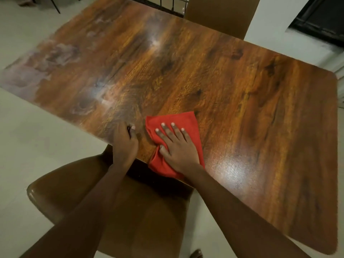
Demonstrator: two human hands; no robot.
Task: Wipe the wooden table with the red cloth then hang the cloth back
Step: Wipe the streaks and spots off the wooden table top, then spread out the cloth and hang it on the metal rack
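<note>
Grip on the right hand (177, 148) is basically flat, not clenched at all: palm down, fingers spread wide, pressing the red cloth (189, 125) onto the tabletop (242, 101). The thumb looks tucked into a fold of the cloth on its left side. The cloth is crumpled, sitting near the tabletop's near edge, with its lower corner hanging a bit over that edge. The left hand (125, 144) is just beside the cloth, not touching it, resting on the near edge with the fingers curled loosely; there may be something small and dark under the fingertips, but I can't tell what it is or if it's actually held.

The tabletop has a shiny wood grain with a couple of glare spots, and there's a hazy, dull patch at the far left end. A brown chair (115, 211) is pushed in right under the arms, and another chair (221, 13) stands at the far side. Pale floor (37, 142) all around.
</note>
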